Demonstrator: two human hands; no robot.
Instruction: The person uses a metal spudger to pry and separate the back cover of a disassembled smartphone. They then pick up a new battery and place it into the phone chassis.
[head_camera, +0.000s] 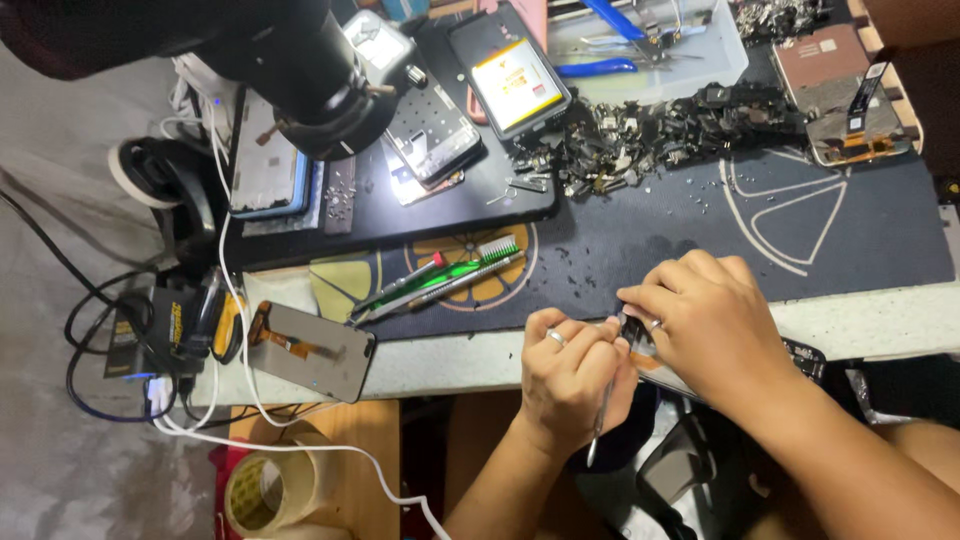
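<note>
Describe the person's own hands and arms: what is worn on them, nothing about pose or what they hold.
Both forearms are bare, with no sleeves, gloves or watch in view. The left hand wears a plain silver-coloured ring on one finger. The right hand also shows a thin light band on one finger, too small to tell more.

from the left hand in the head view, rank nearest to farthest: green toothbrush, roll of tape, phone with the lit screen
Measured from the left hand:
1. Green toothbrush, up and to its left on the dark mat.
2. Roll of tape, low at the left, below the table edge.
3. Phone with the lit screen, far at the top, beside the microscope.
</note>
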